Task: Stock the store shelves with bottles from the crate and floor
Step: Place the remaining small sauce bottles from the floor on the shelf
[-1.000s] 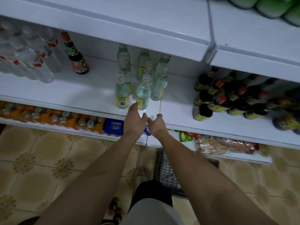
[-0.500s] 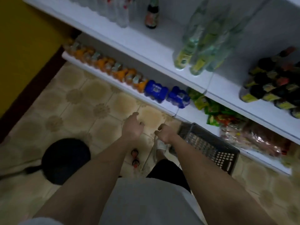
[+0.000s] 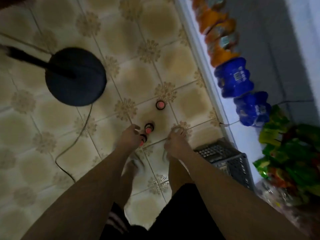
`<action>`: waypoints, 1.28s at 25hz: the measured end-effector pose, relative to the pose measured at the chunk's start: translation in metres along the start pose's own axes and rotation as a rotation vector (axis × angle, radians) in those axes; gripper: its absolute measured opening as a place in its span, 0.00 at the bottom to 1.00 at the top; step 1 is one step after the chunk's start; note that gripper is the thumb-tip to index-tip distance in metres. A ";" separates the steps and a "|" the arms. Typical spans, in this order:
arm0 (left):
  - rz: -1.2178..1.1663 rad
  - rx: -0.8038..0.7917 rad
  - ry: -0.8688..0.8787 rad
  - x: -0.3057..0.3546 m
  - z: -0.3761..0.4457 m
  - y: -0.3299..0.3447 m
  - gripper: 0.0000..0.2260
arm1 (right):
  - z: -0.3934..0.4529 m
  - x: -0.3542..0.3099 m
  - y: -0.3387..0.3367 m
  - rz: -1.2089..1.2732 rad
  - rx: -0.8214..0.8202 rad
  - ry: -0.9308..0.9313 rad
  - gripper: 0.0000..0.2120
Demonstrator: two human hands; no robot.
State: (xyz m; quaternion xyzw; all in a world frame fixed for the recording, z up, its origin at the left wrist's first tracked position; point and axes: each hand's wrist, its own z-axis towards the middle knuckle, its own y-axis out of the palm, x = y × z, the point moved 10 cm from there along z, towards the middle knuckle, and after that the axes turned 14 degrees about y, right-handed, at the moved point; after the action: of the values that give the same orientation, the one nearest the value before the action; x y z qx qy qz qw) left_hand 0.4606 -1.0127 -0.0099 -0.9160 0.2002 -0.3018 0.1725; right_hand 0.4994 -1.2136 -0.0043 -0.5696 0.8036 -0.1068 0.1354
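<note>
Three dark bottles with pink caps stand upright on the tiled floor: a far bottle (image 3: 160,104), a middle bottle (image 3: 149,129) and a near bottle (image 3: 143,140). My left hand (image 3: 128,136) hangs just left of the near and middle bottles with loosely curled fingers, its fingertips beside their caps and holding nothing. My right hand (image 3: 174,142) hangs to their right above bare tile, fingers loose and empty. The dark plastic crate (image 3: 232,163) sits on the floor right of my right hand, against the shelf; its inside is too blurred to make out.
A round black stand base (image 3: 76,77) with a pole sits on the floor at left, a cable (image 3: 74,141) trailing from it. The white bottom shelf edge (image 3: 207,70) runs along the right, holding orange drink bottles (image 3: 220,32), blue packs (image 3: 233,78) and green snack bags (image 3: 285,153). My legs are below.
My view has swung from the shelf of green bottles down to the floor. Both hands have dropped from the shelf edge to beside the pink-capped bottles.
</note>
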 end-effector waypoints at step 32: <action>0.209 0.386 0.491 0.067 0.014 -0.086 0.17 | -0.029 -0.045 -0.085 0.596 0.354 -0.288 0.14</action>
State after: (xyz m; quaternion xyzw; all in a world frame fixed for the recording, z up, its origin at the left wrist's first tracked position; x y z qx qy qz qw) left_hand 0.5410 -0.9677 0.0490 -0.7407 0.2679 -0.5266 0.3196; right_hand 0.5791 -1.1985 0.0547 -0.2878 0.8760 -0.1186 0.3685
